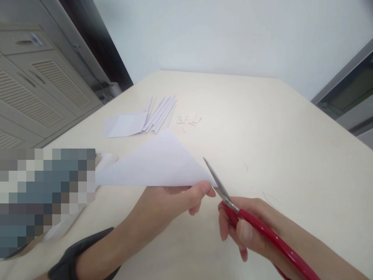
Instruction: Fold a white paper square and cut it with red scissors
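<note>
Single head cam looks fwd & down across table (247, 128) to wall (210, 35), w/ L hand (171, 200) & R hand (256, 242) close.

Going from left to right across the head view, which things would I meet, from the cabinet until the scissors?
Louvred cabinet → flat white paper → thin paper strips → small white scraps → red-handled scissors

— Left hand (171, 204), right hand (253, 236)?
— One each.
— Scissors (268, 233), triangle (160, 163), wristband (65, 264), table (233, 112)?
— One pair; one; one; one.
— Strips (161, 114)?
— At least five, overlapping.
— Scraps (189, 121)?
— Several, too small for exact count.
— Flat paper (128, 124)?
— At least one sheet.
</note>
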Demonstrator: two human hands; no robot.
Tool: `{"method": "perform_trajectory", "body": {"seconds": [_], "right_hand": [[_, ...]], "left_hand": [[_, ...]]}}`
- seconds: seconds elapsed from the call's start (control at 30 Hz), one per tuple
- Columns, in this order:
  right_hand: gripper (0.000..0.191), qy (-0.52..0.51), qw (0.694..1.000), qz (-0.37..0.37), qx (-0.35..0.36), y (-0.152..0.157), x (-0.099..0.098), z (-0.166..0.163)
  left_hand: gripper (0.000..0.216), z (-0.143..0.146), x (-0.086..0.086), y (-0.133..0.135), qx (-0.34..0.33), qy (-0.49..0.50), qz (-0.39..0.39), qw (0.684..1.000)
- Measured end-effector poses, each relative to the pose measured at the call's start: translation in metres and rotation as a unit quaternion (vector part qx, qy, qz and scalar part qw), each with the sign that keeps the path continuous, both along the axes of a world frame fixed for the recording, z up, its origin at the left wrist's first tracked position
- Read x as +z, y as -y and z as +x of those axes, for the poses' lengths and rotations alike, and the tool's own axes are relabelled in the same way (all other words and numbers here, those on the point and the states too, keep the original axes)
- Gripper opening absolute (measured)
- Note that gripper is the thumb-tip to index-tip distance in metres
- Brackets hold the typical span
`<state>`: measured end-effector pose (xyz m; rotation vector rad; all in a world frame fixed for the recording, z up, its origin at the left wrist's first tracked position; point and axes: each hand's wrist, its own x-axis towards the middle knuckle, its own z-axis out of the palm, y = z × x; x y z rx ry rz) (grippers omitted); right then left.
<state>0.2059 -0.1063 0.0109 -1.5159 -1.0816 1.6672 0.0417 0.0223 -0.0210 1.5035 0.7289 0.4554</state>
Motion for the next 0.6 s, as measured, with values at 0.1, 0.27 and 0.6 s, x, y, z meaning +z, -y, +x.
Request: {"method": "perform_trajectory", "body": {"seconds": [0.1,0.27,0.6], "right_hand": [[0.058,0.001,1.0,-0.003,0.011,-0.0004,0.0003,0.0003],[0.062,0.02,1.0,-0.017,0.014,0.0012,0.0012,0.0007],[0.061,0.03,0.999,-0.008,0.02,-0.0006,0.0033,0.0003]], "left_hand": [[0.015,0.0004,0.0012,-0.0003,-0.004,0.005,-0.004,1.0],[0.014,-0.0016,0.0015,-0.0002,-0.008,0.007,-0.002,1.0],[0.015,-0.0027,-0.0003,-0.002,-0.018,-0.001,0.014,1.0]]}}
